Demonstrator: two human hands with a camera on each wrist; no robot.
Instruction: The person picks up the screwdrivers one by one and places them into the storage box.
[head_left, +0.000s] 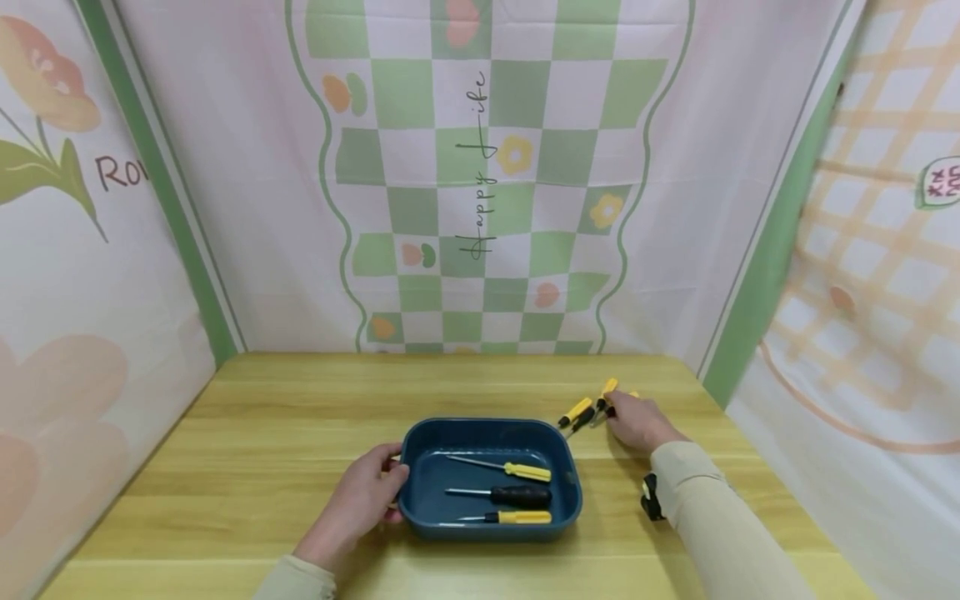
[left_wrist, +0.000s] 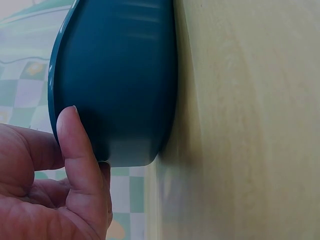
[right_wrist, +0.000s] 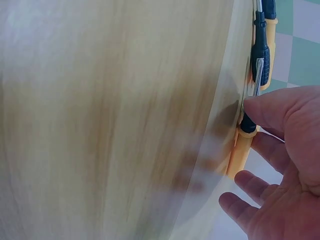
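A dark blue rectangular tray [head_left: 491,533] stands on the table, and my left hand [head_left: 365,492] grips its left end. The left wrist view shows those fingers [left_wrist: 80,155] against the tray's outer wall [left_wrist: 120,85]. Inside lie three screwdrivers: a yellow one [head_left: 527,472] at the back, a black-handled one [head_left: 521,497] in the middle, and a yellow and black one [head_left: 524,517] in front. Beyond the tray's right corner, my right hand [head_left: 639,422] pinches a yellow and black screwdriver [right_wrist: 241,152] near its black collar, close over the tabletop.
Beside the right hand lie more screwdrivers, among them a yellow-handled one [head_left: 576,412] and a black-handled one [head_left: 582,419]. The wooden table [head_left: 247,467] meets a patterned cloth [head_left: 480,192] at its back edge, and cloth panels hang at both sides.
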